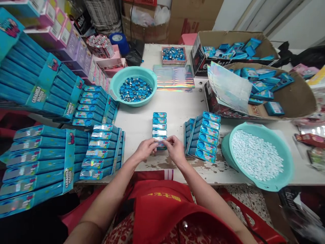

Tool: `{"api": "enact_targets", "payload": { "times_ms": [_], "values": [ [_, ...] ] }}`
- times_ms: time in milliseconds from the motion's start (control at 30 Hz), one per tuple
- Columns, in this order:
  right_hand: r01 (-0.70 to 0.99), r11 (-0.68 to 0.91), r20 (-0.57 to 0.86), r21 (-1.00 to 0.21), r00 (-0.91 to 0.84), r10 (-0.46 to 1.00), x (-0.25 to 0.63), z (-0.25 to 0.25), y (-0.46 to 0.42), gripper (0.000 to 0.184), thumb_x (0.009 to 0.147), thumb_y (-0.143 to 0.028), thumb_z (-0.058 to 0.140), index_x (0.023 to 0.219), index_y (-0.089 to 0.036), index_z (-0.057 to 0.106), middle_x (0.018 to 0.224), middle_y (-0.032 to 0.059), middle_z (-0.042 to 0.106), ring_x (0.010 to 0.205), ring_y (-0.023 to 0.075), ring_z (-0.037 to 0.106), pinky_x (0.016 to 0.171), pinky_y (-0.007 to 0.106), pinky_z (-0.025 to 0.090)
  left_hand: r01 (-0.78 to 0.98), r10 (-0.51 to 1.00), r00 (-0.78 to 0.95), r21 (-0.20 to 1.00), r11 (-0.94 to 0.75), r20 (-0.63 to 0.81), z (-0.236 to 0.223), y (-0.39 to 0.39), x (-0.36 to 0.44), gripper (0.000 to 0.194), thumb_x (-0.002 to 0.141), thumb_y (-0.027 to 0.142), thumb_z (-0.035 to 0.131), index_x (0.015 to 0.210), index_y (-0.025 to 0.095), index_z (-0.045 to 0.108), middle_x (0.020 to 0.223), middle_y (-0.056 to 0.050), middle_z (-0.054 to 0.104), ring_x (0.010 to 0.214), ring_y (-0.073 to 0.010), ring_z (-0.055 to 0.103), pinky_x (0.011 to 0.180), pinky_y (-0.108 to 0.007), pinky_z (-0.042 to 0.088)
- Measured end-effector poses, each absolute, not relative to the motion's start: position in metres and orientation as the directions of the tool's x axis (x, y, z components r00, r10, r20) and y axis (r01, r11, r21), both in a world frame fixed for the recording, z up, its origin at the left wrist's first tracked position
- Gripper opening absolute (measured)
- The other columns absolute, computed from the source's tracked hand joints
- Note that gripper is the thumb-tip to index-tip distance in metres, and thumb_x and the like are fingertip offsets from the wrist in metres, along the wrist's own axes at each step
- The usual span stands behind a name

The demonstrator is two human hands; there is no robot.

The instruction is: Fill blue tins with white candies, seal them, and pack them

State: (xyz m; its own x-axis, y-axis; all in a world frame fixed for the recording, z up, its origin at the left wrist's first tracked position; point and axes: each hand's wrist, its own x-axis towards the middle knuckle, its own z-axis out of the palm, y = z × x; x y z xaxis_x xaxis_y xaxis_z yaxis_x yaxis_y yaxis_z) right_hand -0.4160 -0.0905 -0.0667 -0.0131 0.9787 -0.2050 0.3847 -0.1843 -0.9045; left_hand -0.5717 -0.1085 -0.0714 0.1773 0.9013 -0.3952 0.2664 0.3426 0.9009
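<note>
In the middle of the table stands a short column of blue candy boxes (159, 121), their printed ends facing up. Over its nearest box, my left hand (146, 149) and my right hand (175, 149) pinch opposite ends of a small shiny sticker (160, 143). Fingers of both hands are closed, and the fingertips partly cover the sticker and the box below. Some boxes in the column carry a silvery strip on their ends. To the right of my right hand sits another bundle of blue boxes (208, 137) with round recesses in their ends.
Stacked blue box bundles (101, 152) fill the left side. A turquoise basin (114, 81) holds blue metal caps; another basin (225, 149) at right holds white candies. Holographic sheets (174, 76) lie at the back, near a small box of caps (174, 62). Cartons (299, 101) stand back right.
</note>
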Motion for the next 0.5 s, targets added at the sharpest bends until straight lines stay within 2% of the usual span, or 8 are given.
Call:
{"api": "enact_targets", "payload": {
  "times_ms": [100, 167, 300, 367, 500],
  "values": [
    [0.338, -0.276, -0.254, -0.9, 0.11, 0.961, -0.441, -0.082, -0.057, 0.017, 0.07, -0.033, 0.061, 0.064, -0.021, 0.053, 0.061, -0.002, 0.057, 0.058, 0.0152, 0.051, 0.058, 0.027, 0.039, 0.402, 0.93, 0.068, 0.863, 0.306, -0.361, -0.075, -0.07, -0.591, 0.017, 0.075, 0.033, 0.05, 0.077, 0.016, 0.055, 0.057, 0.002, 0.056, 0.053, -0.0112, 0.051, 0.054, -0.022, 0.04],
    [0.348, -0.313, -0.271, -0.884, 0.167, 0.948, -0.454, -0.087, -0.036, 0.014, 0.07, -0.031, 0.062, 0.064, -0.02, 0.054, 0.067, -0.0003, 0.058, 0.064, 0.0164, 0.053, 0.063, 0.028, 0.04, 0.427, 0.938, 0.027, 0.852, 0.302, -0.346, -0.078, -0.045, -0.6, 0.015, 0.075, 0.031, 0.048, 0.075, 0.017, 0.053, 0.056, 0.002, 0.055, 0.05, -0.0109, 0.049, 0.052, -0.022, 0.038],
    [0.462, -0.343, -0.221, -0.818, 0.298, 0.929, -0.468, -0.089, -0.004, 0.011, 0.069, -0.028, 0.066, 0.064, -0.02, 0.059, 0.091, 0.0066, 0.056, 0.089, 0.0223, 0.053, 0.079, 0.033, 0.041, 0.489, 0.968, -0.007, 0.843, 0.224, -0.253, -0.084, -0.011, -0.608, 0.017, 0.079, 0.025, 0.042, 0.092, 0.019, 0.05, 0.056, 0.005, 0.051, 0.052, -0.0117, 0.047, 0.054, -0.023, 0.036],
    [0.495, -0.384, -0.242, -0.779, 0.327, 0.914, -0.471, -0.091, 0.005, 0.012, 0.068, -0.027, 0.066, 0.063, -0.019, 0.058, 0.098, 0.0089, 0.053, 0.099, 0.0256, 0.05, 0.082, 0.035, 0.04, 0.543, 0.969, -0.002, 0.813, 0.21, -0.248, -0.09, -0.001, -0.608, 0.016, 0.08, 0.021, 0.039, 0.093, 0.02, 0.048, 0.057, 0.005, 0.051, 0.055, -0.0126, 0.048, 0.057, -0.023, 0.036],
    [0.496, -0.437, -0.289, -0.75, 0.347, 0.892, -0.475, -0.101, 0.016, 0.013, 0.068, -0.022, 0.064, 0.061, -0.019, 0.054, 0.101, 0.0104, 0.053, 0.098, 0.0263, 0.05, 0.082, 0.035, 0.04, 0.548, 0.957, -0.026, 0.796, 0.256, -0.29, -0.108, 0.008, -0.604, 0.013, 0.081, 0.017, 0.038, 0.09, 0.021, 0.046, 0.059, 0.005, 0.05, 0.059, -0.0135, 0.049, 0.06, -0.024, 0.037]
  ]
}}
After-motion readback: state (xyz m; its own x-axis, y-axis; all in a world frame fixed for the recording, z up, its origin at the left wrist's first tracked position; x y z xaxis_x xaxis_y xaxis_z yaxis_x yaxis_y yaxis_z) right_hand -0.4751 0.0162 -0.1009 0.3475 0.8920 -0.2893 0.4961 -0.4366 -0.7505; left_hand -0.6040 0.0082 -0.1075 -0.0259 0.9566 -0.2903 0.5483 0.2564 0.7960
